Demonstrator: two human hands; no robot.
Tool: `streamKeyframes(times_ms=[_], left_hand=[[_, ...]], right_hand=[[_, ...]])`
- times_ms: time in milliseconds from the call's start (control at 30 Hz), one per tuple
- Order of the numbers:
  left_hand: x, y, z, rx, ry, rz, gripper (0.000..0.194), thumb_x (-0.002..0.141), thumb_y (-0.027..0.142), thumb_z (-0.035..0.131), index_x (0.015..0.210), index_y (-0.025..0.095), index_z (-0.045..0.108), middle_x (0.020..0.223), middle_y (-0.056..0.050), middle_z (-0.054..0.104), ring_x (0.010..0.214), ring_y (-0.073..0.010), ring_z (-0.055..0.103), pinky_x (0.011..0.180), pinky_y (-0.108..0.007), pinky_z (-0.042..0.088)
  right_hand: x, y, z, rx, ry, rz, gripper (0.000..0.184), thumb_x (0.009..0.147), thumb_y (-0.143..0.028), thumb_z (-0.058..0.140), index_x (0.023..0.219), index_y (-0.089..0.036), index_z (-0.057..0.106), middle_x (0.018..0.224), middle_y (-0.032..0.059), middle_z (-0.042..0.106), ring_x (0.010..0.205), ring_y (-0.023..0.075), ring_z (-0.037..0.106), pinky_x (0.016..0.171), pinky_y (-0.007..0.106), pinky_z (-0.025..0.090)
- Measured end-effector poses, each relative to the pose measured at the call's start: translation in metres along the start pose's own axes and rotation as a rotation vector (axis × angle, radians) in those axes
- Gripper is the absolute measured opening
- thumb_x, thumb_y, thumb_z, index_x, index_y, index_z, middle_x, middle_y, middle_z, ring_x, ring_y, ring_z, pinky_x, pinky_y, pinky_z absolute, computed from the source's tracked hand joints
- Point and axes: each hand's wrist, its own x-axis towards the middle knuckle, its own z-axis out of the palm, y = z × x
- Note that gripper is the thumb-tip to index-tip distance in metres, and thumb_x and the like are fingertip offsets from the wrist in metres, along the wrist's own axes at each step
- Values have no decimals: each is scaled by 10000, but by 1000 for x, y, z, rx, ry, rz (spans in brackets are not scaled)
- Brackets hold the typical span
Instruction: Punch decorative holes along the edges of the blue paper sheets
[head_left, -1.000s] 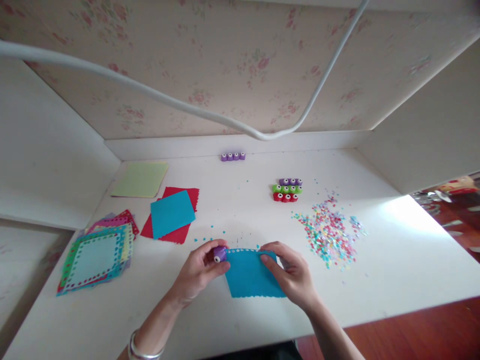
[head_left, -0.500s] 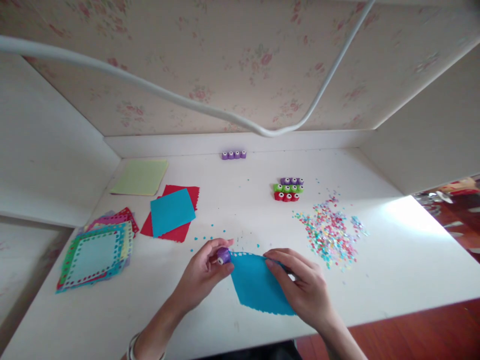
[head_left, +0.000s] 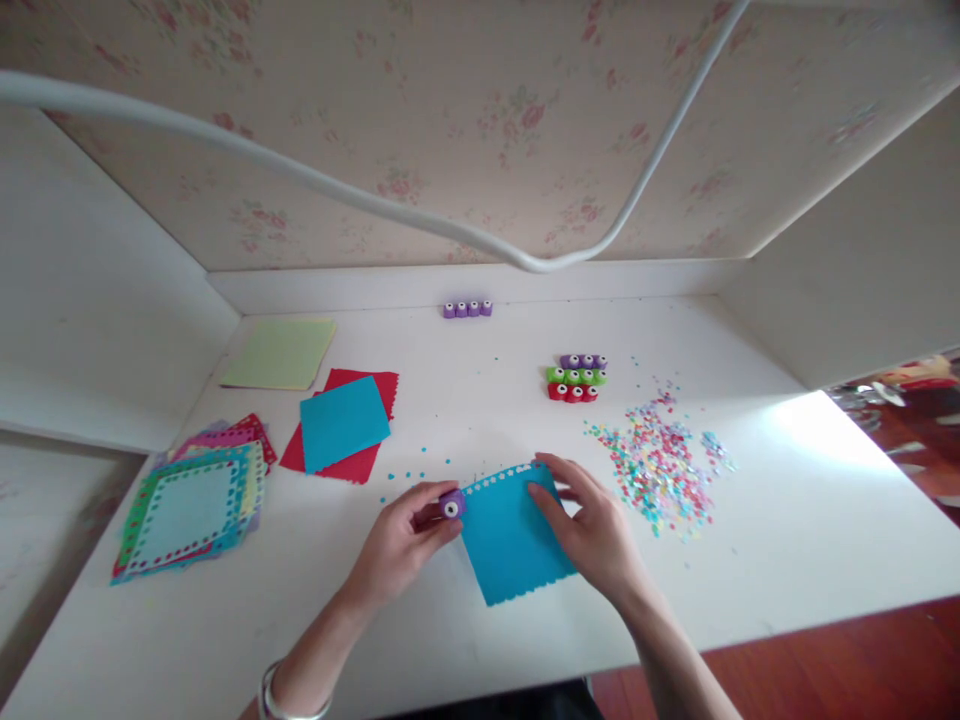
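Between the thumb and fingers of my left hand is a small purple craft punch with a white and black top. It sits at the upper left corner of a blue paper sheet. A row of small punched holes runs along the sheet's far edge, and its near edge is scalloped. My right hand pinches the sheet near its upper right corner, thumb on top. Whether the paper's corner is inside the punch's slot I cannot tell.
Confetti lies heaped on the right of the white table. Behind it stand purple, green and red punches; more purple punches line the back. Left are punched sheets, blue-and-red paper and pale green paper.
The blue sheet has turned and flattened, its right side lifting away from me. My right hand has moved up and left with it. The punch has tipped so its top faces me.
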Motion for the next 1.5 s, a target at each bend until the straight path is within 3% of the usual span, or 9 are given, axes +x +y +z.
streamKeyframes(times_ms=[100, 167, 267, 400, 767, 933, 1133, 1333, 1500], left_hand=[[5, -6, 5, 50, 109, 68, 408, 783, 372, 759, 1149, 212, 676, 1141, -70, 699, 994, -219, 698, 897, -337, 577], [7, -10, 10, 91, 166, 108, 375, 789, 354, 751, 1133, 224, 679, 1130, -61, 694, 982, -213, 705, 878, -332, 593], [6, -16, 16, 170, 224, 211, 332, 812, 288, 719, 1139, 243, 676, 1110, -48, 685, 955, -200, 709, 843, -318, 611], [1, -17, 23, 271, 275, 317, 303, 844, 226, 664, 1146, 252, 683, 1082, -56, 687, 918, -194, 709, 799, -303, 623], [-2, -12, 26, 350, 276, 324, 298, 860, 265, 667, 1154, 287, 710, 1044, -76, 707, 954, -241, 695, 875, -347, 584], [3, -6, 26, 177, 267, 231, 299, 831, 326, 710, 1123, 262, 713, 1097, -72, 710, 950, -232, 706, 838, -327, 598], [4, 3, 16, -81, 186, -45, 450, 791, 414, 750, 1180, 200, 677, 1098, -82, 749, 986, -248, 710, 863, -325, 577], [3, -3, 13, -180, 215, -73, 493, 749, 423, 786, 1172, 193, 681, 1106, -87, 747, 984, -248, 710, 827, -302, 578], [5, -2, 9, -172, 259, -43, 484, 764, 423, 773, 1173, 185, 670, 1081, -84, 752, 967, -241, 714, 822, -303, 580]], right_hand=[[1, -6, 10, -149, 134, -185, 256, 923, -246, 590, 1172, -232, 648, 1143, 107, 679, 1058, 272, 632, 875, 436, 552], [-4, -18, 20, -129, 59, -274, 215, 929, -205, 574, 1130, -228, 649, 1066, 99, 689, 1017, 252, 634, 870, 419, 546], [-13, -34, 39, -46, -100, -280, 195, 946, -205, 559, 1124, -224, 635, 1046, 86, 687, 955, 217, 647, 830, 364, 556], [-20, -39, 55, 10, -103, -223, 206, 962, -190, 528, 1139, -222, 629, 1062, 78, 688, 954, 201, 662, 834, 335, 558], [-20, -37, 50, 60, -137, -215, 230, 949, -138, 503, 1132, -225, 613, 1098, 83, 702, 958, 194, 695, 794, 306, 588], [-13, -31, 40, -15, -153, -260, 281, 921, -183, 573, 1197, -231, 601, 1145, 86, 706, 996, 210, 693, 864, 329, 570], [5, 3, 28, -93, -114, 42, 523, 890, -389, 637, 1367, -221, 504, 1254, 141, 634, 1219, 327, 550, 1018, 573, 445], [6, 11, 19, 505, -227, 395, 460, 855, -405, 659, 1271, -225, 573, 954, 52, 642, 837, 203, 667, 686, 320, 561], [8, 13, 9, 570, -198, 487, 410, 800, -399, 714, 1167, -226, 656, 961, 37, 621, 690, 142, 631, 546, 235, 501]])
